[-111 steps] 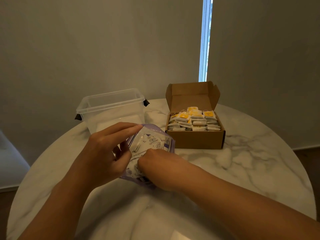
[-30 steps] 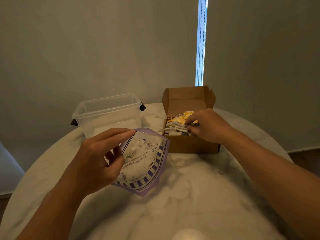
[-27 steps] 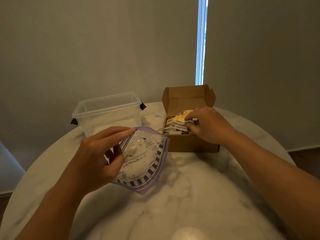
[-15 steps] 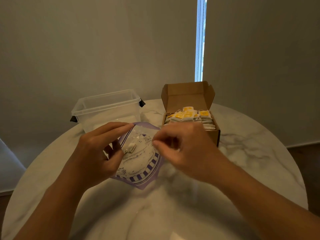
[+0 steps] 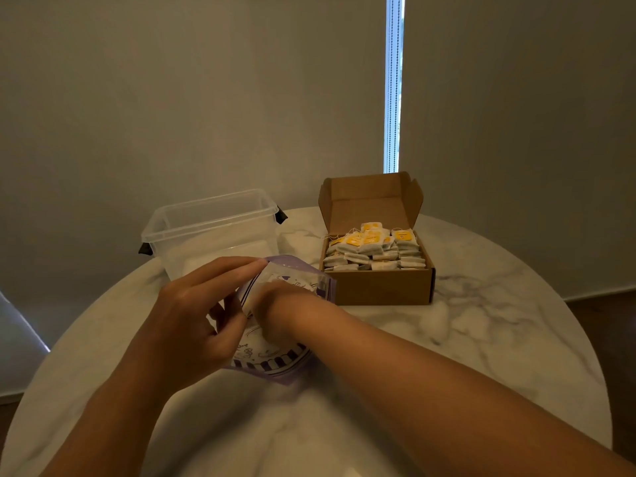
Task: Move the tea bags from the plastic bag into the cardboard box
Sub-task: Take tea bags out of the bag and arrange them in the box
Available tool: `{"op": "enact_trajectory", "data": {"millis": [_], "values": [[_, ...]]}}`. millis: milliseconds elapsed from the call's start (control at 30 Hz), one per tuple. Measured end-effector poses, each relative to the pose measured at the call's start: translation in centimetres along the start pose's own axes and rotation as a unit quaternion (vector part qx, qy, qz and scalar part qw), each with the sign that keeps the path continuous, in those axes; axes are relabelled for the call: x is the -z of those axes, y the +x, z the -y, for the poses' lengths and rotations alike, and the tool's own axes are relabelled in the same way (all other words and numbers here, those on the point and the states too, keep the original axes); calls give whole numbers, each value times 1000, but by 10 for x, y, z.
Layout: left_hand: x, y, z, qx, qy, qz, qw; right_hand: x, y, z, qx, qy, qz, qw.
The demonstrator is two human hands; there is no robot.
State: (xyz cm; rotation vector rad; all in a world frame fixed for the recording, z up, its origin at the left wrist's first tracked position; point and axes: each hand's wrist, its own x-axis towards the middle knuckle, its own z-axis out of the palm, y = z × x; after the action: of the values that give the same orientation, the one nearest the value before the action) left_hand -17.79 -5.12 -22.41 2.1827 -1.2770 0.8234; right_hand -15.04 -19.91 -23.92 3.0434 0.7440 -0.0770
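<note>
Marble table [image 5: 481, 321]: left grip [image 5: 192, 321] pinches plastic bag [image 5: 272, 364]; right grip [image 5: 275, 315] inside.

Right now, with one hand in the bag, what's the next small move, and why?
Probably pinch a tea bag and draw the right hand out toward the cardboard box. The left hand holds the plastic bag open, the right hand is inside it, and the box stands open.

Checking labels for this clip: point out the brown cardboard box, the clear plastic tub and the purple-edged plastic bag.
brown cardboard box [image 5: 382, 287], head view, on its front wall.
clear plastic tub [image 5: 220, 249], head view, on its near wall.
purple-edged plastic bag [image 5: 275, 363], head view, on its striped bottom edge.
</note>
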Motion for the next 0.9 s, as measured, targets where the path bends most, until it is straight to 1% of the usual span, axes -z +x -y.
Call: {"op": "enact_trajectory", "data": {"millis": [100, 267, 367, 467, 567, 667, 800, 900], "values": [[0, 0, 1, 3, -6, 0, 1000, -13, 13, -4, -14, 18, -32, 999], [0, 0, 1, 1, -10, 3, 1000, -25, 16, -2, -37, 63, -147, 986], [0, -1, 0, 6, -9, -2, 1000, -27, 15, 0, -49, 129, -200, 970], [0, -1, 0, 7, -9, 0, 1000, -29, 20, 4, -69, 199, -215, 954], [-1, -1, 0, 8, -8, 2, 1000, -30, 21, 4, -95, 224, -225, 944], [-1, -2, 1, 10, -9, 2, 1000, -32, 22, 3, -106, 266, -220, 933], [0, -1, 0, 8, -12, 4, 1000, -40, 31, 6, -133, 293, -234, 917], [-1, -1, -1, 8, -11, 4, 1000, -43, 34, 8, -160, 308, -228, 910]]}}
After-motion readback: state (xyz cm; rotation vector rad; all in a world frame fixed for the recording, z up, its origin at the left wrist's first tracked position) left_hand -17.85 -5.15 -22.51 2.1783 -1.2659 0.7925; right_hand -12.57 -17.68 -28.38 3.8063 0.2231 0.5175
